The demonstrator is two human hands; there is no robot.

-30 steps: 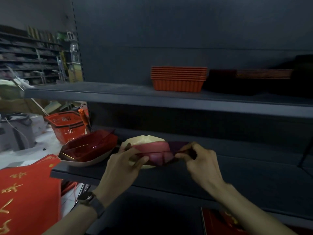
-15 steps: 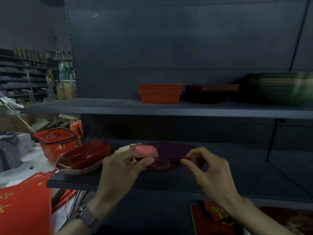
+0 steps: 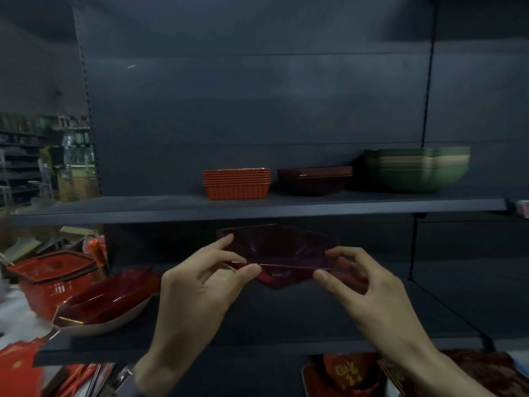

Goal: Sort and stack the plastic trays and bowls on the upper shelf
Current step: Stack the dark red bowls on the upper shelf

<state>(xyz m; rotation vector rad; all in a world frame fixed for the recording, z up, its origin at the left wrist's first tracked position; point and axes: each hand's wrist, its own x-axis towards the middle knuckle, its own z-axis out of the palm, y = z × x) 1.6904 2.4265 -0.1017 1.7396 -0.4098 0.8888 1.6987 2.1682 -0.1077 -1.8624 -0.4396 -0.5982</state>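
The upper shelf [image 3: 143, 209] carries a stack of orange ribbed trays [image 3: 237, 183] near its middle. Just right of that orange stack sits a stack of dark red bowls [image 3: 313, 180], and farther right again a stack of green bowls [image 3: 418, 173]. Below the orange stack and well to its left, the lower shelf [image 3: 286, 325] bears a cream dish [image 3: 123, 322] at its left front corner, with red translucent trays [image 3: 114, 293] nested in it.

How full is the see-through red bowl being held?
Empty: the bowl is clear, and nothing shows inside it.
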